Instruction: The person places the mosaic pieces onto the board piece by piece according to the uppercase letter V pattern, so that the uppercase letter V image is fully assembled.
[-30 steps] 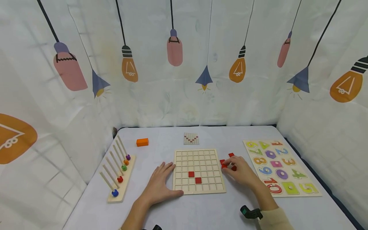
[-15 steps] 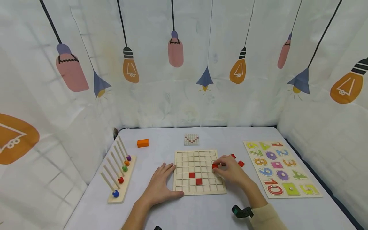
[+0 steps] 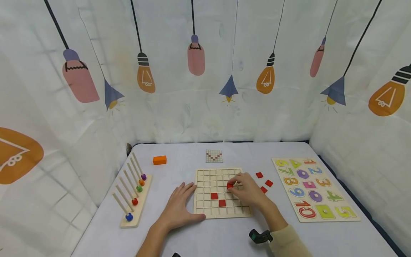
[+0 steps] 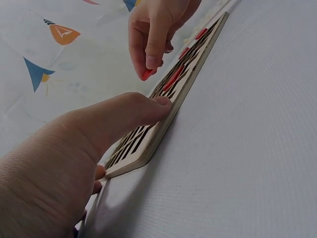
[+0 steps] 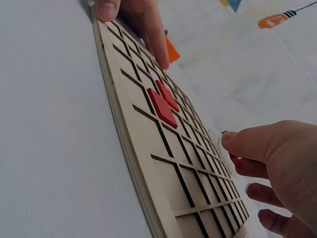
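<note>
The right hand (image 3: 248, 189), fingers pinching a red tile (image 3: 229, 186), is over the board (image 3: 207, 178). From that tile, two other tiles (image 3: 222, 203) lie toward 7 and 8 o'clock. The left hand (image 3: 178, 205), fingers extended, contacts the board's 8 o'clock corner.

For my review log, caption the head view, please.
Right hand pinches a red tile above a gridded board bearing two more tiles; left hand touches its edge.

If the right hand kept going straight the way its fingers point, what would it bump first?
Probably the wooden grid board. The right hand's fingers slant down and leftward over it, so the red tile they pinch would likely touch first. The remaining gap is hard to judge.
</note>
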`<control>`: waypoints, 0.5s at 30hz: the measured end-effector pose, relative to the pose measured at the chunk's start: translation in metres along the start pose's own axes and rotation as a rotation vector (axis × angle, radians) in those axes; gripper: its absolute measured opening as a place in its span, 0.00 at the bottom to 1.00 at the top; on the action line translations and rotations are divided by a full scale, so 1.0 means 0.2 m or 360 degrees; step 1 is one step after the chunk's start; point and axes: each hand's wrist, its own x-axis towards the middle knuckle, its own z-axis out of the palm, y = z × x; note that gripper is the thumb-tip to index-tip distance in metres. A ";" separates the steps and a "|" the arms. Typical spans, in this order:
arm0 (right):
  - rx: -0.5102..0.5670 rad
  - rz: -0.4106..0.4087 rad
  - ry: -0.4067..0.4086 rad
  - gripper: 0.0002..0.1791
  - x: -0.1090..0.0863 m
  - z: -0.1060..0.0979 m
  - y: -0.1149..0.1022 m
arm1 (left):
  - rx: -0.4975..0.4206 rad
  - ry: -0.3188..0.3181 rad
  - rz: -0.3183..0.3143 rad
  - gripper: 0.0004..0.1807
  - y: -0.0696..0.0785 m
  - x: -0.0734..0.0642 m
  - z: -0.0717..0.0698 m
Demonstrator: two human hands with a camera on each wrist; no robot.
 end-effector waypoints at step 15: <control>-0.0012 -0.0056 -0.0034 0.09 0.04 0.09 -0.10 | -0.0007 -0.0008 -0.0021 0.68 0.00 0.00 0.00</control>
